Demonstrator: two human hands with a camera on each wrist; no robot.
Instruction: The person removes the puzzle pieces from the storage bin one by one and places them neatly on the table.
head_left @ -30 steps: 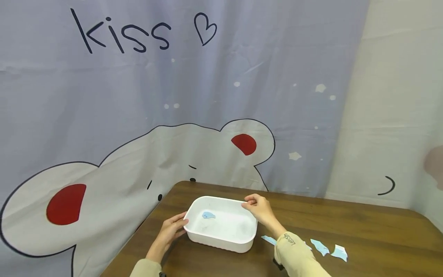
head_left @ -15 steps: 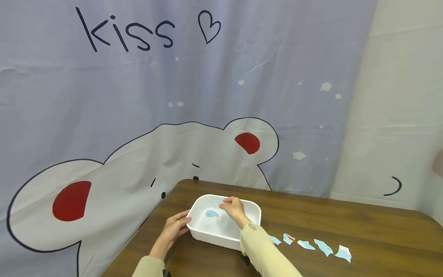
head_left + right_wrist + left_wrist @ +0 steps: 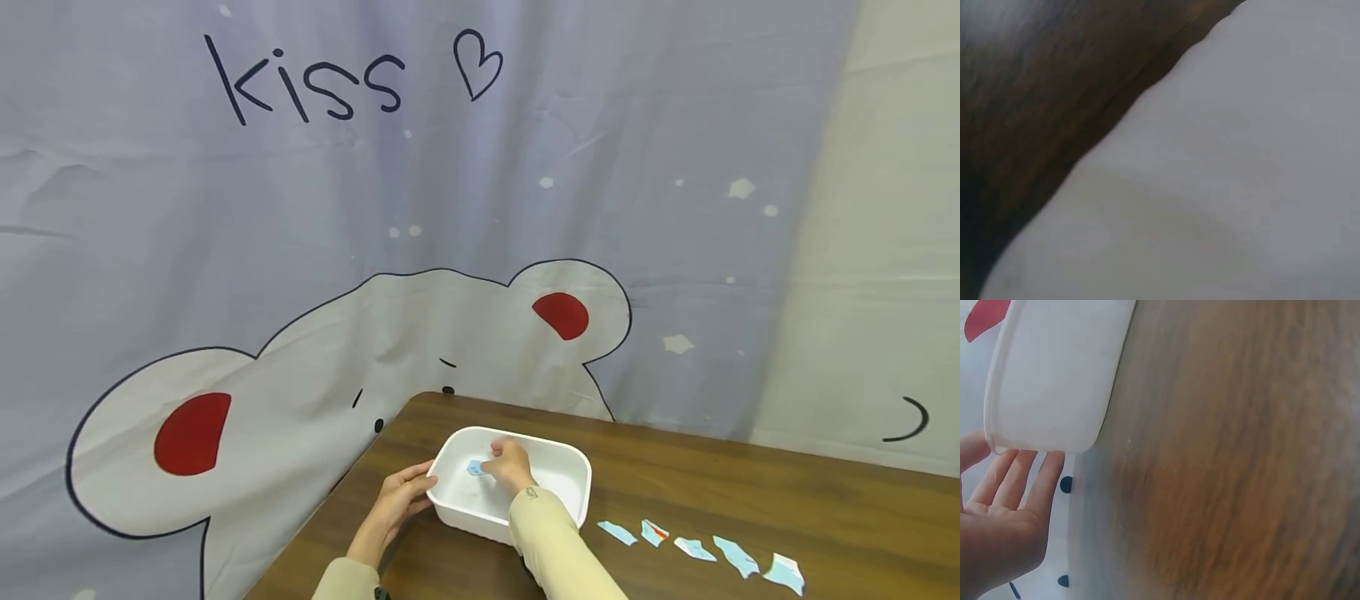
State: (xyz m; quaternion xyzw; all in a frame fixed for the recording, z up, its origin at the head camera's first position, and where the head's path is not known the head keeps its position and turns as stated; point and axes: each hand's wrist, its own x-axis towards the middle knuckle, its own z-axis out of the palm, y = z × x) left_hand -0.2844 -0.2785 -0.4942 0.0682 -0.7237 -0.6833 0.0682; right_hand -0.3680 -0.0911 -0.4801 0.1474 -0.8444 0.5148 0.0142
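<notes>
A white plastic basin stands on the wooden table. My left hand holds its left end, thumb over the rim and the other fingers against the outer wall, as the left wrist view shows on the basin. Inside lies a light blue torn scrap, flat on the bottom. Reaching into the basin, my right hand has its thumb right at the scrap's right end, covering part of it, with the forefinger apart above. Only the basin's pale outer wall fills much of the right wrist view.
Several light blue torn scraps lie in a row right of the basin, among them one with a red mark and one with a white edge. Behind the brown table hangs a printed curtain.
My right hand has moved from the basin's far right rim leftward and down into it, to the blue scrap. The left hand keeps its hold. The view has shifted slightly right to left.
</notes>
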